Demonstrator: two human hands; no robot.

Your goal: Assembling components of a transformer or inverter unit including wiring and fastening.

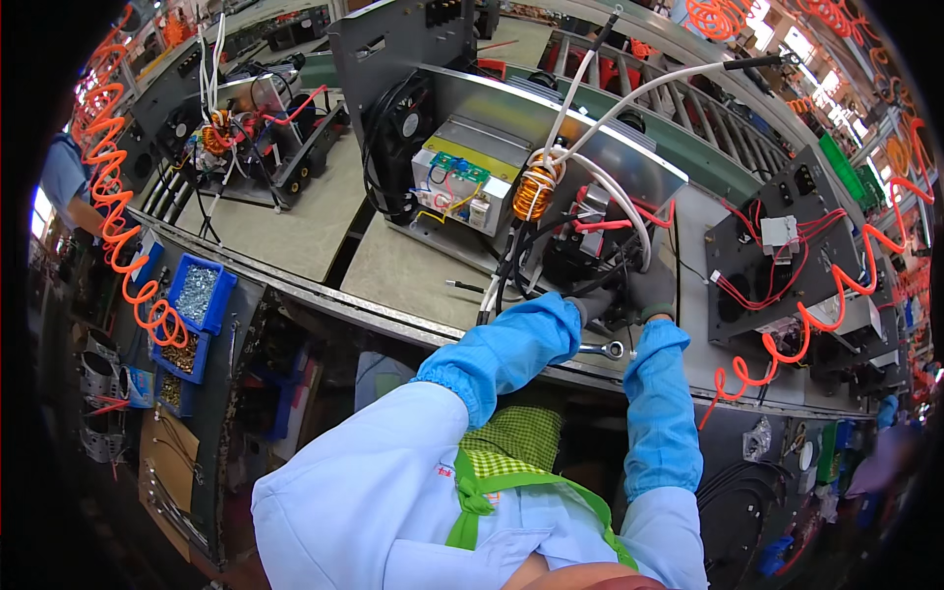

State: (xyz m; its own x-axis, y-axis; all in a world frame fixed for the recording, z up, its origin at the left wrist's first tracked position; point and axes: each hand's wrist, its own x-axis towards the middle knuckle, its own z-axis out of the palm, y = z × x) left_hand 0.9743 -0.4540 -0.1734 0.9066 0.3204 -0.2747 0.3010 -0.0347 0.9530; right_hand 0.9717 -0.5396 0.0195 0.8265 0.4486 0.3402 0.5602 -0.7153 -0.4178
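Both my hands wear dark gloves and blue sleeve covers and reach to the front end of an open electrical unit with a bare metal panel (472,103). My left hand (597,303) is by the black cables at its lower front; its fingers are mostly hidden. My right hand (651,291) is close beside it, below the white cable loop (637,221), its fingers too dark to make out. A wrench (614,350) shows its ring end between my cuffs; the rest is hidden by my left sleeve. Behind my hands sit an orange copper coil (534,191) and red wires (602,225).
At left stands a similar unit (241,138). A dark panel (777,246) with red wires stands at right. Orange coiled hoses hang on both sides, one (836,305) close to my right arm. Blue bins (202,293) of small hardware are at lower left. Rollers (678,98) run behind.
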